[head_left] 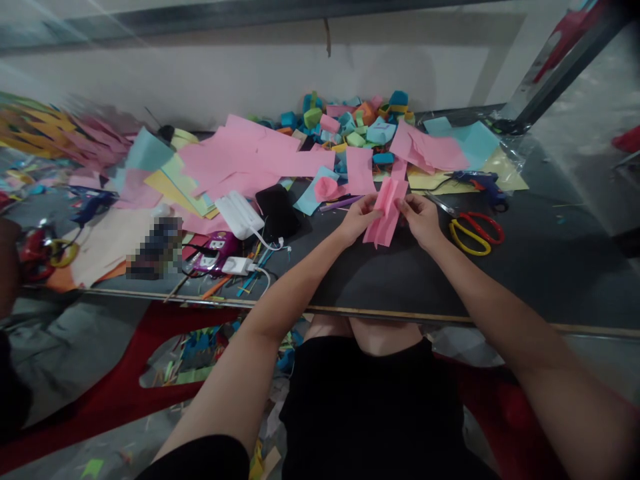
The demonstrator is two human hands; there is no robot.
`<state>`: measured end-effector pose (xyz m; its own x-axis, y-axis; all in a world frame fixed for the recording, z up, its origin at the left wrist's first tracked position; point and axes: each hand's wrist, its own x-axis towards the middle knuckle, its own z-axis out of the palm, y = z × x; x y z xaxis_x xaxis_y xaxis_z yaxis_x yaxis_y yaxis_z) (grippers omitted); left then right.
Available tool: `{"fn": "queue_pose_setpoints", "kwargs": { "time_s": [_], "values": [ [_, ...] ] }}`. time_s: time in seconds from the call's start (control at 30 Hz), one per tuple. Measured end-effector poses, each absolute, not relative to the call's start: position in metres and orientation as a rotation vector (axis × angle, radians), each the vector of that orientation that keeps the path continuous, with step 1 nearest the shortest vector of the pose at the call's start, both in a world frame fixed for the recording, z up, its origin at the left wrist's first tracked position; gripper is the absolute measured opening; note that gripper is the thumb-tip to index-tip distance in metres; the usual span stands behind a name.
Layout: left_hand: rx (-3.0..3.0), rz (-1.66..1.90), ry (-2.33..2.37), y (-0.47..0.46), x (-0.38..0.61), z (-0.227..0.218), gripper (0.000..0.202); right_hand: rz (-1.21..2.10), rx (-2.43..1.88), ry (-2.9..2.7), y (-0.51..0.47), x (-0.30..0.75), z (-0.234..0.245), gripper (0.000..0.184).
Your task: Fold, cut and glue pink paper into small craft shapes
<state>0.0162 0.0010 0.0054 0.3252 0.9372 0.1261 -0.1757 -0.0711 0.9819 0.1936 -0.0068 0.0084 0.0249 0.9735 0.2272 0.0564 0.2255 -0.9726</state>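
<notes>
A folded pink paper sheet (387,212) stands pleated between both hands over the dark table (380,280). My left hand (358,218) pinches its left edge with closed fingers. On the paper's right edge, the fingers of my right hand (423,219) are pressed together. Loose pink sheets (250,160) lie just behind, and a heap of small folded paper pieces (350,120) in blue, green, pink and orange sits at the back by the wall.
Red and yellow scissors (477,232) and a blue glue gun (479,183) lie right of my hands. A black pouch (277,211), white charger (239,215) and cables sit to the left. Another person's arm (7,267) shows at the far left edge.
</notes>
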Motion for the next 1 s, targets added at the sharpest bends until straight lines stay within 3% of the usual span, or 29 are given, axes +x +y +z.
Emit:
{"fn": "queue_pose_setpoints", "kwargs": {
  "time_s": [0.1,0.2,0.27,0.4,0.53,0.87,1.0],
  "values": [
    [1.330,1.098,0.897,0.002,0.018,0.002,0.034,0.903,-1.112,-1.386,-0.007,0.195,0.004,0.055],
    [1.310,1.098,0.919,0.001,0.020,0.000,0.021,0.509,-1.174,-1.508,-0.009,0.199,0.004,0.048],
    [1.303,1.074,0.911,0.001,0.021,0.000,0.013,0.187,-1.204,-1.685,-0.013,0.202,0.007,0.055],
    [1.284,1.032,0.910,0.001,0.021,0.002,0.017,-0.190,-1.140,-2.134,-0.021,0.204,0.016,0.038],
    [1.264,1.048,0.964,0.007,0.013,0.006,0.019,-0.196,-1.076,-2.242,-0.022,0.208,0.024,0.020],
    [1.207,1.156,1.182,0.024,-0.024,0.027,0.029,-0.185,-1.150,-2.080,-0.013,0.232,0.035,0.020],
    [1.186,1.107,1.142,0.021,-0.032,0.034,0.024,-0.076,-1.178,-2.069,-0.012,0.231,0.036,0.021]
  ]
}}
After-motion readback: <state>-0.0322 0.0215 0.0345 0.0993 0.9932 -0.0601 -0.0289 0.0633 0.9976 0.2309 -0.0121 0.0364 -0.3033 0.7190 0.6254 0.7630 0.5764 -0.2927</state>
